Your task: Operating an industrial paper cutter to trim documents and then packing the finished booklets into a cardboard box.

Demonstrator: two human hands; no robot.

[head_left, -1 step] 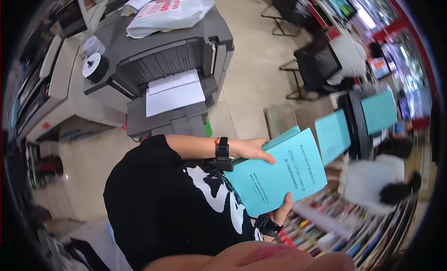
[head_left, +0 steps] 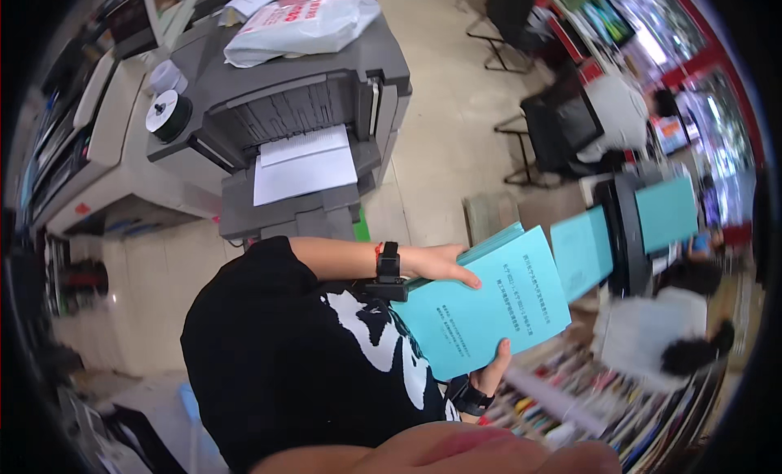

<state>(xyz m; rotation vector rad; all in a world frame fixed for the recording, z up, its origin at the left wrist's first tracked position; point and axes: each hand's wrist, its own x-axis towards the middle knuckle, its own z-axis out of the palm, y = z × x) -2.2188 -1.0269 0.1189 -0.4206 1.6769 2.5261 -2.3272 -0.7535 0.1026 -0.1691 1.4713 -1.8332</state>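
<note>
Gripping opposite long edges, left hand point(head_left: 440, 263) and right hand point(head_left: 494, 370) hold teal booklets point(head_left: 489, 307) between them, slanting up rightward.

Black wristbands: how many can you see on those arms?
2: a black wristband behind the left hand and a second black wristband behind the right hand. Both hands hold turquoise booklets. More could be hidden.

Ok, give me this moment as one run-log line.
left hand: grips upper edge of teal booklet stack | right hand: grips its lower edge | upper left: grey printer, white paper
</note>
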